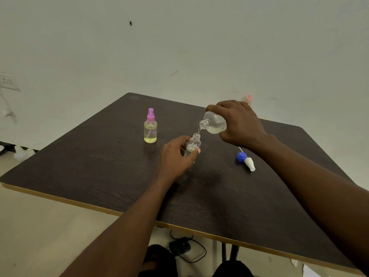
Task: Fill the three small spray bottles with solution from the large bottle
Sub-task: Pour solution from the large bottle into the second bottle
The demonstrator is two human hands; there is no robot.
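1. The open small spray bottle (pixel 193 144) stands upright near the middle of the table (pixel 99 166) with its sprayer off. The left hand (pixel 175 156) steadies it, fingers and thumb curled round its body.
2. The large bottle (pixel 214 123) is tipped with its open mouth just above the small bottle's neck. A thin stream runs between the two. The right hand (pixel 237 122) clasps the large bottle from above, fingers wrapped over its shoulder.
3. The level inside the small bottle is hard to read through the clear wall. It looks low, so this fill seems to be at an early stage.
4. The purple-topped spray bottle (pixel 150 128) stands apart to the left. It is capped and holds yellowish liquid nearly to its shoulder, so I judge that one finished.
5. A pink-topped bottle (pixel 248 98) peeks out behind the right hand at the table's far edge. Its contents are hidden, so whether it is filled cannot be told.
6. A blue cap (pixel 241 156) and a white spray head (pixel 250 164) lie touching on the table under the right wrist. Fitting them back is probably yet to do.
7. At best one bottle is done, one is under way and one is uncertain.
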